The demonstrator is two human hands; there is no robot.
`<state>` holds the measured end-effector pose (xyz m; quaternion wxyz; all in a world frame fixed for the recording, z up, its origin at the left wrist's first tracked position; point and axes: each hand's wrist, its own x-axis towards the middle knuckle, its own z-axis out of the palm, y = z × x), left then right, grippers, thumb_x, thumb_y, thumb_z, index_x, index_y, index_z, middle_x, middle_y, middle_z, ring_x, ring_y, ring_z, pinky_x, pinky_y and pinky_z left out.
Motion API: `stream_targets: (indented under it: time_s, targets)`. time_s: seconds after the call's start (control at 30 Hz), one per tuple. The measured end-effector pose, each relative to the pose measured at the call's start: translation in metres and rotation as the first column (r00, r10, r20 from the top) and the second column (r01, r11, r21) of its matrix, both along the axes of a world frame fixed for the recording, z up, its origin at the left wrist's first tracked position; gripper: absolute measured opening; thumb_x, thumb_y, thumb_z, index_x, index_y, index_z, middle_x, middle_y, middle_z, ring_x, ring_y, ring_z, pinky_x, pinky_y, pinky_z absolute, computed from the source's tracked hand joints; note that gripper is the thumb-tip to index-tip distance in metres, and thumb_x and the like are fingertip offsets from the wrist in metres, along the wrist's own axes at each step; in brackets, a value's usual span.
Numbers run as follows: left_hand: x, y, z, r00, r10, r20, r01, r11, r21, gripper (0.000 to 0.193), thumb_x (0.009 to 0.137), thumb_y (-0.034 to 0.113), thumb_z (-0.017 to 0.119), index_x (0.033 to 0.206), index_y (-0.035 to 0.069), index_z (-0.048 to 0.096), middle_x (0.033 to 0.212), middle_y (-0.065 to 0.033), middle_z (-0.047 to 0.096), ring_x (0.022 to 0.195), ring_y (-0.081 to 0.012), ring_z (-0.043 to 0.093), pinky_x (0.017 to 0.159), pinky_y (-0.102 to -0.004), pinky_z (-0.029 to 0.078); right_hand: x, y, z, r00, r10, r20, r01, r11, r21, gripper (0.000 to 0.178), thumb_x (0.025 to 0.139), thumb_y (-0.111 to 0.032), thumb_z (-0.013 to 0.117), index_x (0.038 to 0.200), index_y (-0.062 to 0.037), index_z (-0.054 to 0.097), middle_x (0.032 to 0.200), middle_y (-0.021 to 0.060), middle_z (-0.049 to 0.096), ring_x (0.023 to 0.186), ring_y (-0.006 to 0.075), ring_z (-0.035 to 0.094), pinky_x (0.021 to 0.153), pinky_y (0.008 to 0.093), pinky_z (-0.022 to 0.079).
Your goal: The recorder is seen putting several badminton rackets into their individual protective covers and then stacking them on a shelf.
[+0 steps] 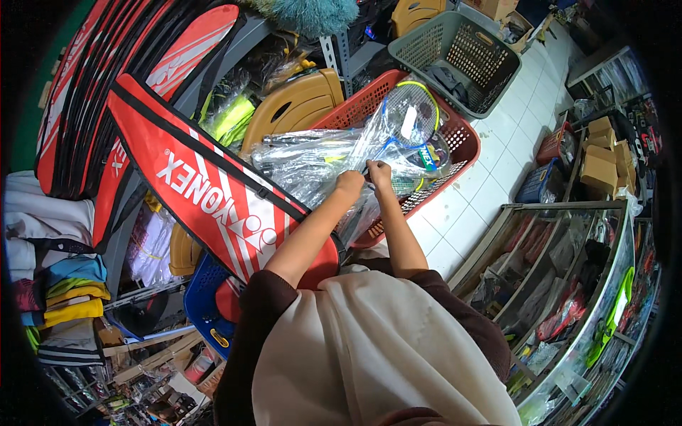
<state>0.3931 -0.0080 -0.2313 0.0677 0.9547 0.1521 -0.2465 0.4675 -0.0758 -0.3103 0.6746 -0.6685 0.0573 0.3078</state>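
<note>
Racket (pixel 419 106) slants ahead-right — right hand (pixel 379 173), nearer its head, fingers closed round the handle; left hand (pixel 349 182) — grip unclear

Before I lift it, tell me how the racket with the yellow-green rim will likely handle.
The racket is probably light for its size, given its open strung head. Its rim shows a smooth curve, so it should feel stiff. Glossy clear plastic bunched beside it may slip or catch.
</note>
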Motion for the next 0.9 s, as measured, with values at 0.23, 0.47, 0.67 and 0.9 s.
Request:
stream_targets:
  time_s: [0.23, 0.47, 0.67, 0.9]
  targets:
    - [-0.002, -0.012, 0.033, 0.966, 0.018, 0.259, 0.016, 0.991, -0.132, 0.014, 0.067, -0.001, 0.059, 0.079, -0.002, 0.066, 0.089, -0.0228, 0.063, 0.084, -0.0359, 0.063, 0.074, -0.0417, 0.052, -0.014, 0.003, 0.020, 0.956, -0.237, 0.170, 0.233, 0.971, 0.048, 0.027, 0.080, -0.022, 0.056, 0.067, 0.0005, 0.048, 0.057, 0.0057, 0.046, 0.056, 0.0129, 0.040, 0.053, 0.0340, 0.036]
    - [-0.010, -0.033, 0.075, 0.909, 0.169, 0.381, -0.053, 0.953, -0.297, 0.014, 0.070, 0.002, 0.058, 0.081, -0.004, 0.064, 0.084, -0.0246, 0.063, 0.080, -0.0394, 0.063, 0.072, -0.0443, 0.052, -0.025, -0.008, 0.089, 0.810, -0.402, 0.426, 0.322, 0.913, 0.251, 0.019, 0.085, -0.011, 0.049, 0.068, -0.0023, 0.043, 0.063, 0.0011, 0.040, 0.061, 0.0092, 0.034, 0.053, 0.0291, 0.033]
    - [-0.020, -0.034, 0.125, 0.757, 0.183, 0.628, -0.037, 0.970, -0.239, 0.027, 0.071, -0.002, 0.057, 0.095, -0.005, 0.045, 0.090, -0.0245, 0.056, 0.074, -0.0409, 0.061, 0.064, -0.0465, 0.051, -0.016, -0.010, 0.190, 0.725, -0.344, 0.596, 0.114, 0.914, 0.389, 0.015, 0.085, -0.002, 0.048, 0.073, -0.0051, 0.039, 0.068, -0.0020, 0.036, 0.064, 0.0068, 0.032, 0.056, 0.0233, 0.029]
    - [-0.063, -0.008, 0.193, 0.250, 0.393, 0.885, -0.032, 0.917, -0.398, 0.026, 0.076, 0.005, 0.056, 0.098, 0.001, 0.043, 0.092, -0.0217, 0.054, 0.076, -0.0439, 0.058, 0.062, -0.0481, 0.049, -0.053, 0.026, 0.295, 0.525, -0.131, 0.841, -0.252, 0.920, 0.300, 0.008, 0.079, -0.001, 0.059, 0.080, 0.0008, 0.051, 0.067, 0.0066, 0.049, 0.062, 0.0128, 0.045, 0.057, 0.0272, 0.038]
